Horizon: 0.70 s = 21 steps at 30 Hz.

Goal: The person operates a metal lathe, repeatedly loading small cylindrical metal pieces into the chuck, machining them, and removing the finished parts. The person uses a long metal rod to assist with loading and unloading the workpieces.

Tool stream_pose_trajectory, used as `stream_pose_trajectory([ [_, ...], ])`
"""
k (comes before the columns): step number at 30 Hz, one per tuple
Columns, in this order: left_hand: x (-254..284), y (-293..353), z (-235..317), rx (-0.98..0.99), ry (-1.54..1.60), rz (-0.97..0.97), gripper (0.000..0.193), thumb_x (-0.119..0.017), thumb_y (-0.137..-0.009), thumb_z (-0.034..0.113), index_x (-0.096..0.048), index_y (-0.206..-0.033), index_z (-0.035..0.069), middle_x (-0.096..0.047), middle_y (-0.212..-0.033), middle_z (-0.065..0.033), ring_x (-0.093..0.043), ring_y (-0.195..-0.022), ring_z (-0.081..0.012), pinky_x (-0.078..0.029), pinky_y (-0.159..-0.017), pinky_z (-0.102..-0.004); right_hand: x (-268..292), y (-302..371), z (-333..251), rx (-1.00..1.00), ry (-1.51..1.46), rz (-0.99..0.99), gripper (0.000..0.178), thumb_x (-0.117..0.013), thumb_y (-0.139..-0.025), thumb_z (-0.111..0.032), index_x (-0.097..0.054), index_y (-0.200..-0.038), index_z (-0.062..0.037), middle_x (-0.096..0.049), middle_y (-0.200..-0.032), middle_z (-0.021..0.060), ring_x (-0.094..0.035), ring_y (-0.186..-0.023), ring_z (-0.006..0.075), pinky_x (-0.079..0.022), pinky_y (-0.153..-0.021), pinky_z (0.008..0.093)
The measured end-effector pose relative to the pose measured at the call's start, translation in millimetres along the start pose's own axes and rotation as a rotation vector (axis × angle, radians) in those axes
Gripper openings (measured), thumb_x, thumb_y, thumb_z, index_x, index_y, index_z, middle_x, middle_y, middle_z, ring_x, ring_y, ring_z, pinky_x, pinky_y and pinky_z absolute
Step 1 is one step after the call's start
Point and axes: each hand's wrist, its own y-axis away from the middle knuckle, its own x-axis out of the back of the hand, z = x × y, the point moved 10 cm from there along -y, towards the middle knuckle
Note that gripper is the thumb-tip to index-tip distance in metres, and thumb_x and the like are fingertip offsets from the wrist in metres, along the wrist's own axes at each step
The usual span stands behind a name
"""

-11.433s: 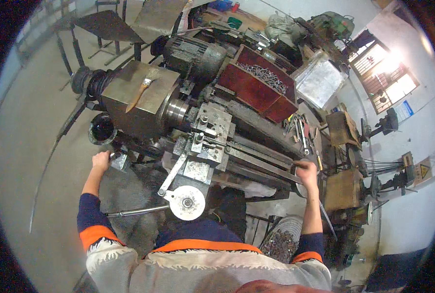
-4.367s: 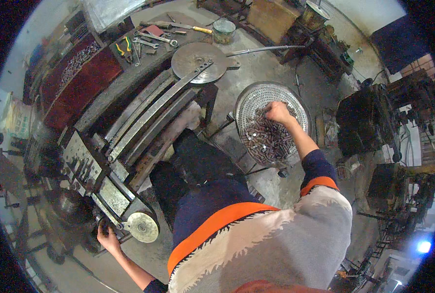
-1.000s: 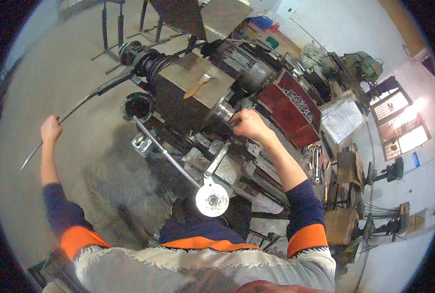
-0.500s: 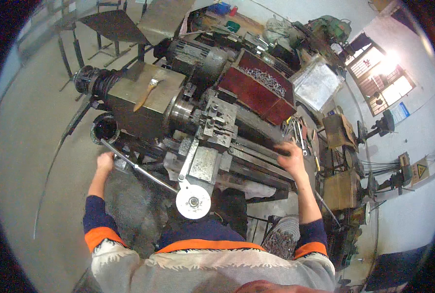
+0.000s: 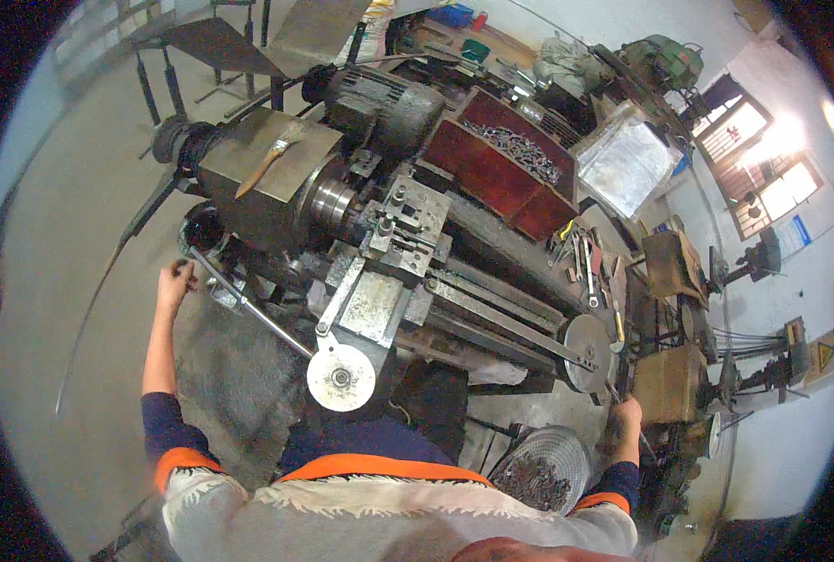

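A small metal lathe stands before me, with a tool post [image 5: 408, 225] beside its shiny chuck [image 5: 335, 204]. My left hand [image 5: 175, 281] is off the machine's left side, fingers curled; what they hold, if anything, I cannot make out. Close to it are a dark round cup [image 5: 201, 229] and the end of a long steel lever [image 5: 258, 314]. A white round disc [image 5: 341, 377] sits at the front of the cross slide. At the right end, my right hand [image 5: 627, 414] is closed round a thin rod [image 5: 614, 389] below a grey round plate [image 5: 588, 351].
Behind the bed is a dark red tray [image 5: 492, 173] of small metal parts. Wrenches [image 5: 588, 267] lie to its right. A wooden-handled brush [image 5: 265, 167] rests on the headstock. By my right forearm stands a round basket [image 5: 543, 468] of dark pieces.
My right hand has moved from above the bed down and right onto the rod, uncovering the grey plate. My left hand has shifted up and slightly left.
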Motion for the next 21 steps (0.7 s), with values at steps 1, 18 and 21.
stream_pose_trajectory([
  [1, -3.8, 1.9, 10.4, -0.003, 0.106, 0.053, 0.042, -0.062, -0.082, 0.027, -0.055, -0.104, -0.008, -0.060, -0.076, -0.0140, -0.057, -0.051, -0.0163, -0.046, -0.043, -0.0268, -3.7, -3.5, 18.7, -0.020, 0.038, 0.026, 0.052, -0.063, -0.063, -0.021, -0.056, -0.113, -0.0080, -0.064, -0.092, 0.0182, -0.061, -0.088, 0.0339, -0.049, -0.076, 0.0400],
  [18, -58.7, 16.5, 57.3, 0.024, 0.531, 0.433, 0.028, -0.054, -0.077, -0.001, -0.041, -0.101, -0.003, -0.056, -0.066, -0.0112, -0.055, -0.043, -0.0182, -0.047, -0.036, -0.0292, -42.5, 130.6, 8.3, -0.388, -0.159, 0.097, 0.034, -0.059, -0.065, -0.026, -0.062, -0.088, -0.0008, -0.063, -0.092, 0.0221, -0.060, -0.090, 0.0377, -0.047, -0.079, 0.0428],
  [21, -50.4, 16.4, 58.5, 0.002, 0.497, 0.434, 0.028, -0.052, -0.075, -0.003, -0.042, -0.101, -0.003, -0.056, -0.066, -0.0117, -0.055, -0.044, -0.0179, -0.048, -0.037, -0.0282, -34.4, 146.3, -10.6, -0.408, -0.202, 0.119, 0.036, -0.059, -0.063, -0.026, -0.062, -0.088, 0.0006, -0.062, -0.093, 0.0236, -0.059, -0.091, 0.0385, -0.047, -0.080, 0.0433],
])
